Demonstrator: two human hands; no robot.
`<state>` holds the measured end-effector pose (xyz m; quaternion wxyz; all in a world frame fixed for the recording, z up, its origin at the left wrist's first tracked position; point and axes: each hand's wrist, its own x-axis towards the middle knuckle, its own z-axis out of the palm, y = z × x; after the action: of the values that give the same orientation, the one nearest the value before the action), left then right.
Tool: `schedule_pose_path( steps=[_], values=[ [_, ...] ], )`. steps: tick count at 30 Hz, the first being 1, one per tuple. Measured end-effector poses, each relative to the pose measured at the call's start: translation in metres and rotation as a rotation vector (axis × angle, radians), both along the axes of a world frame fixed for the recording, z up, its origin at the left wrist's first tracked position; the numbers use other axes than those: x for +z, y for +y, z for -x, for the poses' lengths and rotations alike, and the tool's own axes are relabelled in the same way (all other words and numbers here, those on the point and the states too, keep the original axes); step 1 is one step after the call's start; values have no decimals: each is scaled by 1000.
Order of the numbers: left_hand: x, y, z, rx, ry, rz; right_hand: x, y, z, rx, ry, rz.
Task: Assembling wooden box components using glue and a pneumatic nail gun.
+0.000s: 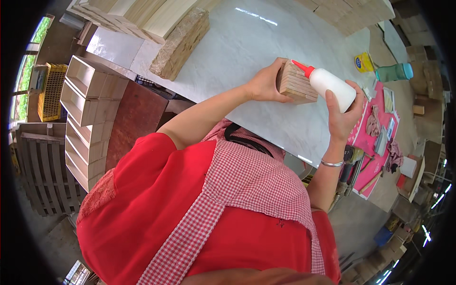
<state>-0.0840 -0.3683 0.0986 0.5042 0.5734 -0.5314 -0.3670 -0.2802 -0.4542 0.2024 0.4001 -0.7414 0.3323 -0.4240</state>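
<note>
My left hand (267,84) is closed around a stack of thin wooden slats (297,88), held over the pale marbled table (228,61). The slats' ends face toward me, layered one on another. In my right hand (344,111) is a white squeeze bottle (332,86) with a red nozzle, fingers wrapped about its lower end. The bottle is tilted, its nozzle pointing up and left across the top of the slats. Whether the tip touches the wood I cannot tell.
A plastic-wrapped wooden bundle (181,43) lies at the table's left, beside stacked boards (137,16). Open wooden boxes (88,102) are piled further left. On the right are a yellow tub (364,62), a teal bottle (394,72) and a pink mat (373,164) with cloths and tools.
</note>
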Motion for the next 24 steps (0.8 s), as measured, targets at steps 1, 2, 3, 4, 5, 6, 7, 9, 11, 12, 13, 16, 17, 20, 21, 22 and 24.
schedule_pose_path(
  steps=[1, 2, 3, 4, 5, 6, 7, 9, 11, 12, 13, 16, 17, 20, 21, 22, 24],
  values=[
    [0, 0, 0, 1, 1, 1, 2, 0, 0, 3, 13, 19],
    [1, 0, 0, 1, 2, 1, 3, 1, 0, 6, 25, 38],
    [1, 0, 0, 1, 3, 1, 4, 1, 0, 9, 37, 57],
    [0, 0, 0, -1, 3, 1, 5, 0, 1, 7, 38, 56],
    [0, -1, -1, -1, 0, -3, 6, -1, 2, -6, 60, 83],
    [0, -1, -1, -1, -3, -7, 7, -3, 4, -18, 83, 110],
    [0, -1, -1, -1, -7, -11, 7, -5, 7, -30, 105, 137],
    [0, -1, -1, 0, -8, -5, 7, -10, 14, -50, 113, 162],
    [0, 0, -1, 4, -9, 7, 6, -15, 22, -90, 128, 211],
    [0, 0, -1, 3, -9, 7, 6, -16, 26, -91, 129, 210],
    [0, 0, -1, 4, -14, 3, 7, -18, 30, -103, 129, 201],
    [0, -1, -1, 5, -25, -4, 9, -21, 39, -129, 130, 182],
    [-1, -1, -1, 4, -20, -1, 10, -20, 41, -148, 141, 203],
    [-1, 0, -1, 3, -13, 4, 11, -19, 42, -184, 161, 244],
    [-1, 0, -1, 2, -13, 4, 11, -15, 39, -169, 127, 214],
    [-1, 0, 0, 2, -13, 4, 12, -11, 35, -153, 92, 182],
    [0, 0, 0, 1, -14, 2, 11, -3, 27, -138, 56, 151]
  ],
)
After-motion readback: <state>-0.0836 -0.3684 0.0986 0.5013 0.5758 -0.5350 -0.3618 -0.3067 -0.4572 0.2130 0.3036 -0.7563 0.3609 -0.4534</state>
